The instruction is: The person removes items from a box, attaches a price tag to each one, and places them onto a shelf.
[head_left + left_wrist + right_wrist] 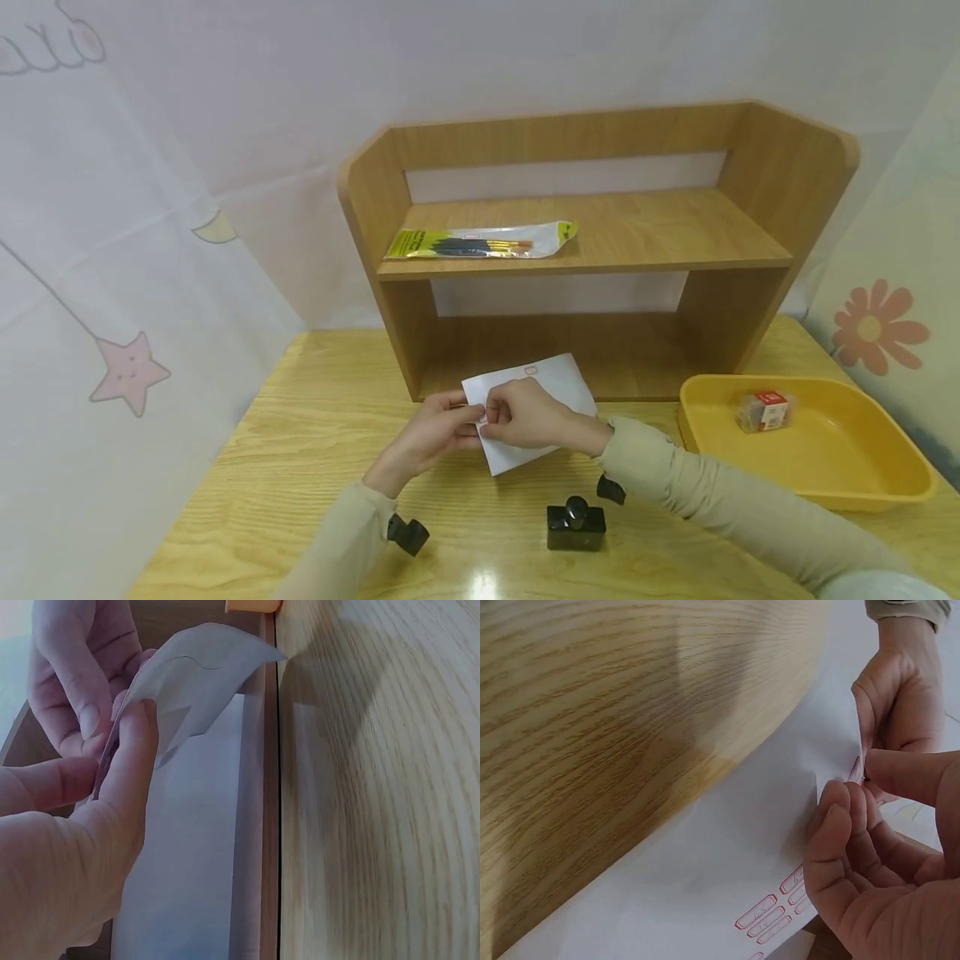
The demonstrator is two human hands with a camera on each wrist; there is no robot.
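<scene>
Between my two hands is a white label sheet [558, 385], held tilted in front of the shelf's lower opening. Its left edge is gripped by my left hand [433, 433], thumb on one face and fingers behind. My right hand [531, 414] reaches across the sheet, its thumb and fingertips pinching a small red-edged label [854, 769] at that same edge. The fingers partly hide the label. Several red-bordered labels [766, 921] with handwriting show elsewhere on the sheet. In the left wrist view the paper [199, 671] bends above the left fingers.
A wooden two-tier shelf [600, 265] stands at the back, with a packet of paintbrushes [480, 242] on its upper board. A yellow tray [825, 492] at right holds a small clear pack [765, 412]. Near the front sits a black block-shaped object with a round knob [575, 529].
</scene>
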